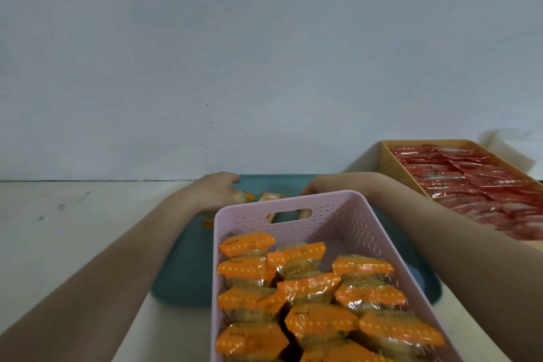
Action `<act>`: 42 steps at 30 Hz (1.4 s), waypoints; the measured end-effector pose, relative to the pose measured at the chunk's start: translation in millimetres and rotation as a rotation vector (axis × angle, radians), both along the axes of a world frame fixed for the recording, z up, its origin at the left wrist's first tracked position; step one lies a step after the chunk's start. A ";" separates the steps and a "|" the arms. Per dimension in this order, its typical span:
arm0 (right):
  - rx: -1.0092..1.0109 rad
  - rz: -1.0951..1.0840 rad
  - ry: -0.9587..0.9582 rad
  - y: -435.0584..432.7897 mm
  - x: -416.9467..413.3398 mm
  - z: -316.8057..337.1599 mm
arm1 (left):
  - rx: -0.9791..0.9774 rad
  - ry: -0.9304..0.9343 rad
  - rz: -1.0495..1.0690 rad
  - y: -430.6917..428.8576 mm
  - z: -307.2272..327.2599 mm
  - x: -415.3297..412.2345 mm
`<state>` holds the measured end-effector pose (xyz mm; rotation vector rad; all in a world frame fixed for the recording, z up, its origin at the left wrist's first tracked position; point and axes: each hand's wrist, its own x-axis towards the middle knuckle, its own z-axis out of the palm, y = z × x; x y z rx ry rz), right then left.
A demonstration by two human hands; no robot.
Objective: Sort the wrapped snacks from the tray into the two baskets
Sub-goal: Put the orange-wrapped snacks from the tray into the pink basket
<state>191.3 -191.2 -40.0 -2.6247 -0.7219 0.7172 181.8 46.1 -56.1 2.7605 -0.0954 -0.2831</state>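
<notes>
Orange-wrapped snacks (308,288) are lying in the pink basket (364,223), sitting on the teal tray (182,273). Behind the basket, the left hand (216,189) is closing its fingers (239,195) on an orange snack (249,196). The right hand (316,186) is mostly hiding; I cannot tell its grip. Red packets (470,182) are filling the yellow basket (390,169) to the right

Head view: forward, slightly down, close over pink basket (332,211).

Dim, flat light; soft blur overall; wide-angle stretch at edges; faint shadows.
</notes>
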 end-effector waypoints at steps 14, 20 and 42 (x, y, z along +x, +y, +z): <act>0.868 -0.537 -0.112 -35.0 -75.3 61.0 | -0.379 -0.664 -0.218 -53.3 91.3 -110.8; 0.922 -0.533 -0.318 -45.2 -110.2 73.7 | -0.275 -0.686 -0.381 -62.8 89.9 -124.5; 0.623 -0.264 -0.291 -36.4 -121.5 78.8 | -0.504 -0.431 -0.131 -31.2 89.5 -107.5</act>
